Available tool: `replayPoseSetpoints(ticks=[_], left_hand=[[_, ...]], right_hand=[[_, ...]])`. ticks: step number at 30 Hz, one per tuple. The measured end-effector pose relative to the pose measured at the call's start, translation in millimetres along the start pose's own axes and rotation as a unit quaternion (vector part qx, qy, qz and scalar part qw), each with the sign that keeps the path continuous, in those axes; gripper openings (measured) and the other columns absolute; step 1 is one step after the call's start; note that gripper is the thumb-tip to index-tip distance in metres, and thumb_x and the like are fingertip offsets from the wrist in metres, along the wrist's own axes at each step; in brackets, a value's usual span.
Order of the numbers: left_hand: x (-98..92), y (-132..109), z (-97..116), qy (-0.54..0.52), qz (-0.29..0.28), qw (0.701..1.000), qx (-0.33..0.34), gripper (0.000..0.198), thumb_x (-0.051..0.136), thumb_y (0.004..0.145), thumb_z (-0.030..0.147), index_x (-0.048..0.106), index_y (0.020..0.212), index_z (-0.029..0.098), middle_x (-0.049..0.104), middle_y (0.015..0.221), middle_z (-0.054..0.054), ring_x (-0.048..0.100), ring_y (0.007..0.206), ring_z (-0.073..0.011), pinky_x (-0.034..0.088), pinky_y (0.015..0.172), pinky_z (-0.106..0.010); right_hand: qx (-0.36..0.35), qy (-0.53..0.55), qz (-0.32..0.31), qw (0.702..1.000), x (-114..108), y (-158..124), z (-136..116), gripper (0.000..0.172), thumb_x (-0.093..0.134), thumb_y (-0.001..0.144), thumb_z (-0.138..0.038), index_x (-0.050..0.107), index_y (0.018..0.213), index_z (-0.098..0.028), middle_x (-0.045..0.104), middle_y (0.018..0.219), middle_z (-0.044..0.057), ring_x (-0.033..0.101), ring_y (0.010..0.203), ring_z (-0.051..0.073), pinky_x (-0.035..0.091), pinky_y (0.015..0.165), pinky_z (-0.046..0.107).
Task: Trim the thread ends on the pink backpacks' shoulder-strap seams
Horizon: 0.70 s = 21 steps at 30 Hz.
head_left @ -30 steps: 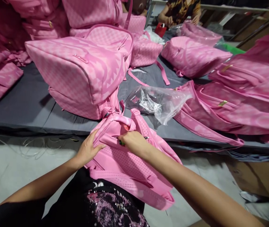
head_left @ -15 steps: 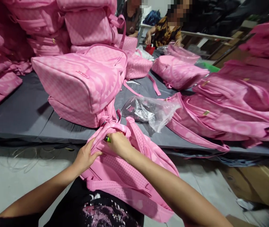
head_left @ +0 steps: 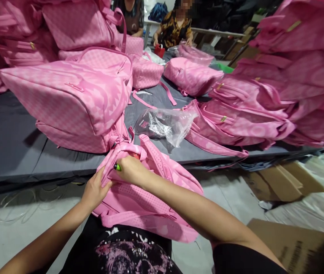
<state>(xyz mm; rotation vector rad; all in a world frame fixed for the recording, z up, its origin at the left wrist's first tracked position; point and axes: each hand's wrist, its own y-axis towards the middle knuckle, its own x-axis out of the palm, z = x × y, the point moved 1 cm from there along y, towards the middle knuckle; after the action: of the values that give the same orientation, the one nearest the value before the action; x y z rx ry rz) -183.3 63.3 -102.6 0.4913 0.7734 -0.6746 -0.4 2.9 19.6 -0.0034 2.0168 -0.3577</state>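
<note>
A pink backpack (head_left: 147, 192) lies tilted between my lap and the table edge, its dotted back panel and shoulder straps facing up. My left hand (head_left: 96, 192) grips its left edge near the top, thumb on the near side and fingers partly hidden behind the fabric. Close by, my right hand (head_left: 130, 170) is closed around a small tool with a green and black end (head_left: 117, 167), held against the top of the back panel. A bit of red shows just beyond that hand. The tool's working end is hidden, so its kind is unclear.
A large pink backpack (head_left: 65, 95) stands on the grey-covered table (head_left: 8, 148). Near the middle lies a clear plastic bag (head_left: 164, 125). More pink backpacks (head_left: 244, 118) are piled right and left. Two people work at the far side. Cardboard boxes (head_left: 284, 182) sit on the floor at right.
The view has swung right, so things appear further left. My left hand still grips the backpack, and my right hand stays closed on the tool at its top, with slightly more red showing.
</note>
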Motion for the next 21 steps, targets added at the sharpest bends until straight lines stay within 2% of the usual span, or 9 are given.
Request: replayPoseSetpoints(ticks=[6, 9, 12, 16, 19, 21], left_hand=[[-1.2, -2, 2, -0.011, 0.004, 1.000, -0.009, 0.063, 0.071, 0.088, 0.048, 0.052, 0.141, 0.020, 0.067, 0.135, -0.015, 0.067, 0.123, -0.0311, 0.058, 0.101, -0.041], [0.1, 0, 4, -0.028, -0.005, 0.999, -0.018, 0.064, 0.072, 0.088, 0.047, 0.052, 0.142, 0.019, 0.068, 0.133, -0.015, 0.068, 0.122, -0.0301, 0.057, 0.102, -0.041], [2.1, 1, 6, -0.036, -0.008, 0.999, -0.019, 0.063, 0.072, 0.089, 0.043, 0.052, 0.143, 0.017, 0.068, 0.133, -0.016, 0.068, 0.122, -0.0302, 0.057, 0.103, -0.043], [4.8, 1, 7, -0.034, 0.013, 0.999, -0.017, 0.062, 0.074, 0.088, 0.038, 0.054, 0.141, 0.014, 0.068, 0.133, -0.017, 0.069, 0.120, -0.0305, 0.058, 0.100, -0.043], [6.6, 0, 7, -0.032, 0.018, 0.999, -0.016, 0.062, 0.075, 0.087, 0.036, 0.054, 0.141, 0.014, 0.069, 0.131, -0.016, 0.070, 0.118, -0.0303, 0.059, 0.099, -0.042], [7.4, -1, 6, -0.030, 0.019, 0.999, -0.016, 0.063, 0.076, 0.086, 0.036, 0.054, 0.141, 0.015, 0.069, 0.132, -0.015, 0.069, 0.119, -0.0305, 0.059, 0.100, -0.042]], right_hand=[[0.064, -0.016, 0.021, 0.998, 1, -10, 10, 0.027, 0.057, 0.094, -0.027, 0.073, 0.110, -0.012, 0.078, 0.100, 0.018, 0.073, 0.090, 0.028, 0.049, 0.073, 0.031], [0.008, -0.022, 0.014, 1.000, 2, -12, 22, 0.029, 0.061, 0.095, -0.030, 0.071, 0.121, -0.020, 0.079, 0.105, 0.011, 0.073, 0.096, 0.026, 0.049, 0.077, 0.030], [-0.066, -0.060, -0.023, 0.996, 3, -8, 32, 0.028, 0.064, 0.094, -0.031, 0.073, 0.120, -0.026, 0.079, 0.100, 0.006, 0.074, 0.092, 0.024, 0.049, 0.075, 0.028], [-0.097, -0.145, -0.040, 0.984, 4, -5, 33, 0.024, 0.055, 0.097, -0.023, 0.076, 0.109, -0.021, 0.078, 0.098, 0.009, 0.073, 0.086, 0.023, 0.046, 0.070, 0.028], [-0.120, -0.133, -0.038, 0.983, 2, -7, 31, 0.024, 0.056, 0.098, -0.030, 0.076, 0.108, -0.022, 0.076, 0.106, 0.008, 0.071, 0.085, 0.021, 0.045, 0.068, 0.027], [-0.112, -0.105, -0.032, 0.988, -1, -8, 31, 0.023, 0.061, 0.096, -0.035, 0.077, 0.106, -0.023, 0.077, 0.103, 0.006, 0.071, 0.084, 0.019, 0.044, 0.067, 0.026]])
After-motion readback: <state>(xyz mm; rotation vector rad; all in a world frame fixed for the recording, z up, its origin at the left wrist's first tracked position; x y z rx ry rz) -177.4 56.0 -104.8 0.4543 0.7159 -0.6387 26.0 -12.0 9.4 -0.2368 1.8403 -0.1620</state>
